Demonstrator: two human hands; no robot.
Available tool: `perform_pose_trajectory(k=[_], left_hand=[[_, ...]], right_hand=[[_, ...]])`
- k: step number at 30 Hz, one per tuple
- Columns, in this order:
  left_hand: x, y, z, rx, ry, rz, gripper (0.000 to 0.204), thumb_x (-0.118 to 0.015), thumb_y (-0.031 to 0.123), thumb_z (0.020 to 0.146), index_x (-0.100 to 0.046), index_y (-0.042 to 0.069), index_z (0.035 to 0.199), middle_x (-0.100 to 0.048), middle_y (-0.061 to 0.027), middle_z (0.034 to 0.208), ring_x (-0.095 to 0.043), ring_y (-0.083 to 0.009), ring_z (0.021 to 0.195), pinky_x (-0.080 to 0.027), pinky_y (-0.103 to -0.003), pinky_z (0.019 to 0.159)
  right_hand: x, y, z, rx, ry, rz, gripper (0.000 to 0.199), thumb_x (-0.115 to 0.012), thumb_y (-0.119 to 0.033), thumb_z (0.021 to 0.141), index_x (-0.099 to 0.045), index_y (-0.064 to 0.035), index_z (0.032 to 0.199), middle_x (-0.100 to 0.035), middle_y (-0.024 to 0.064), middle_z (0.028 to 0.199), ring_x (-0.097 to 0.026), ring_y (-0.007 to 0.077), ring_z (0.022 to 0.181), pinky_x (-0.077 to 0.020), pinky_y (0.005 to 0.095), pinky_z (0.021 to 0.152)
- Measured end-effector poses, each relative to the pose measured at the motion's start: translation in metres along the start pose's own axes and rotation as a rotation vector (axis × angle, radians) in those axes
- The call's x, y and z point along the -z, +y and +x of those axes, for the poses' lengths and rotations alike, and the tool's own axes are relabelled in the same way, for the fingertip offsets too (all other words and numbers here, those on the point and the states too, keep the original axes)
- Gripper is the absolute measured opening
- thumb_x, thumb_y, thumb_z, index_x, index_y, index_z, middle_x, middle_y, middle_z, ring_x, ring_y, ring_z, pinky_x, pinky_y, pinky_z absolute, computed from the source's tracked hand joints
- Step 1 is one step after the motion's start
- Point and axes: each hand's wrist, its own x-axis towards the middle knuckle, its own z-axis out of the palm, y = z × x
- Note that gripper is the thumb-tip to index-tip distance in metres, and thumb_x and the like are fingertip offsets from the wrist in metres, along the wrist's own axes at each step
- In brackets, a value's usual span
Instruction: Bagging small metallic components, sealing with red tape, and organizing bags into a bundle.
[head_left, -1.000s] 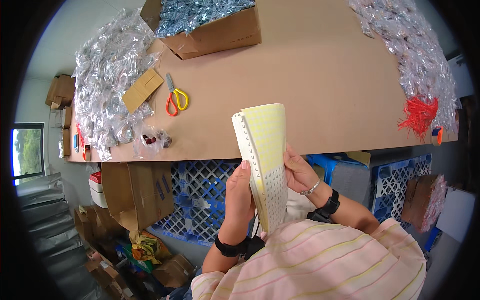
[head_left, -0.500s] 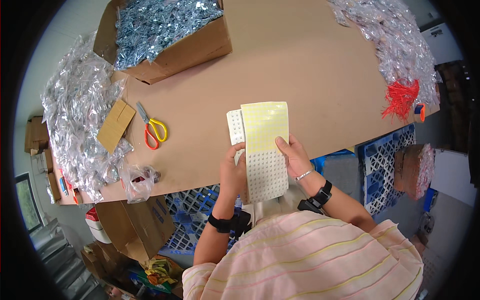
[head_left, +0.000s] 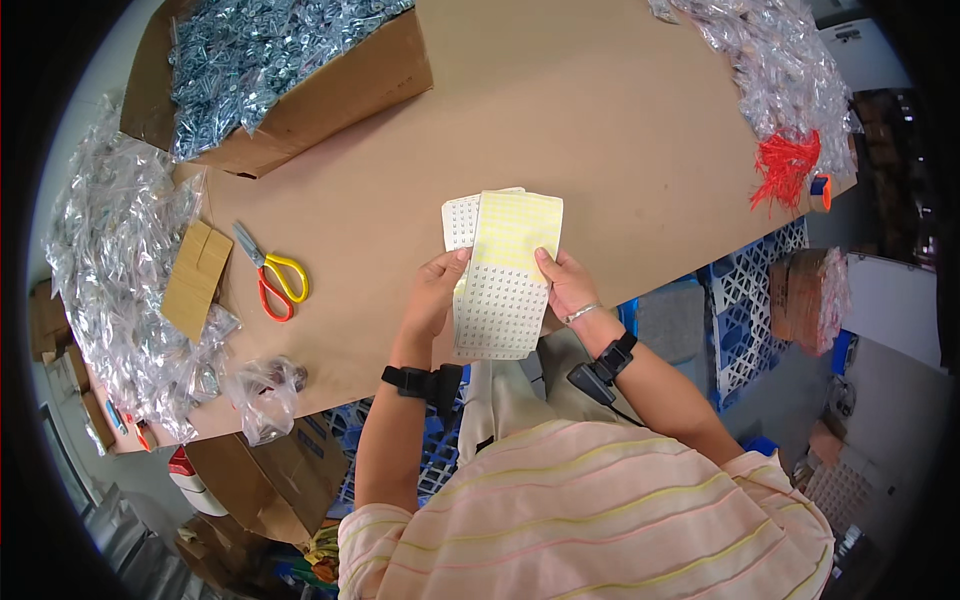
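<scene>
Above the near table edge I hold label sheets upright between both hands. The front sticker sheet [head_left: 503, 315] is yellow on its upper part and has rows of small white printed labels below. A second sticker sheet [head_left: 461, 222], white with rows of marks, peeks out behind its upper left. My left hand [head_left: 432, 292] is closed on the left edges, thumb in front. My right hand [head_left: 570, 285] pinches the front sheet's right edge, thumb on its face. Fingers behind the sheets are hidden. Scissors [head_left: 271, 272] with red and yellow handles lie to the left.
An open carton [head_left: 330, 105] of small bagged metal parts stands at the back left. Clear plastic bags [head_left: 130, 260] are heaped at left, beside a cardboard piece [head_left: 197, 282]. More bags [head_left: 775, 75], red ties [head_left: 785, 170] and a tape roll [head_left: 821, 193] are at right.
The view has shifted, and the table things sit further left and partly lower. Both hands still hold the sheets; my left thumb now shows on the front, and the rear sheet fans out slightly more.
</scene>
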Motion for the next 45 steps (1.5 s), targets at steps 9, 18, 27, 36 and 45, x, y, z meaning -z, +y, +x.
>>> perform_pose_trajectory(k=[9, 18, 27, 36, 45], left_hand=[[-0.015, -0.022, 0.008, -0.023, 0.023, -0.148, 0.033, -0.058, 0.025, 0.096, -0.065, -0.005, 0.109, -0.068, -0.0079, 0.092, -0.063, -0.0110, 0.076, -0.051, -0.024, 0.064], [-0.030, -0.008, 0.004, 0.053, 0.107, -0.098, 0.035, -0.059, 0.029, 0.096, -0.066, -0.002, 0.111, -0.068, -0.0062, 0.090, -0.063, -0.0109, 0.074, -0.052, -0.025, 0.063], [-0.032, -0.006, 0.007, 0.008, 0.071, 0.066, 0.034, -0.055, 0.030, 0.097, -0.068, 0.000, 0.104, -0.068, -0.0046, 0.085, -0.063, -0.0102, 0.072, -0.053, -0.025, 0.061], [-0.030, -0.005, 0.007, 0.015, 0.073, 0.088, 0.042, -0.061, 0.038, 0.093, -0.069, -0.002, 0.101, -0.068, -0.0068, 0.086, -0.063, -0.0126, 0.074, -0.053, -0.028, 0.065], [-0.038, 0.002, 0.004, -0.021, 0.082, 0.070, 0.038, -0.061, 0.029, 0.094, -0.065, -0.007, 0.107, -0.068, -0.0071, 0.084, -0.062, -0.0113, 0.072, -0.051, -0.025, 0.062]], right_hand=[[0.013, 0.005, 0.011, 0.053, 0.053, 0.110, 0.025, -0.061, -0.013, 0.094, -0.052, 0.0032, 0.110, -0.063, 0.0132, 0.110, -0.063, 0.0198, 0.099, -0.0532, 0.0337, 0.086], [0.015, -0.008, 0.010, 0.029, -0.043, 0.160, 0.023, -0.059, -0.016, 0.095, -0.051, 0.0014, 0.108, -0.062, 0.0137, 0.110, -0.063, 0.0210, 0.101, -0.0537, 0.0351, 0.088], [0.014, -0.013, 0.010, -0.017, -0.077, 0.191, 0.028, -0.059, -0.017, 0.095, -0.050, 0.0005, 0.115, -0.061, 0.0131, 0.115, -0.062, 0.0209, 0.104, -0.0535, 0.0349, 0.089], [0.013, -0.012, 0.013, -0.005, -0.089, 0.196, 0.028, -0.059, -0.016, 0.095, -0.051, -0.0003, 0.117, -0.061, 0.0128, 0.115, -0.062, 0.0208, 0.105, -0.0534, 0.0349, 0.089], [0.012, -0.011, 0.012, -0.005, -0.096, 0.226, 0.028, -0.059, -0.014, 0.095, -0.050, -0.0013, 0.119, -0.061, 0.0113, 0.116, -0.062, 0.0196, 0.106, -0.0524, 0.0342, 0.091]])
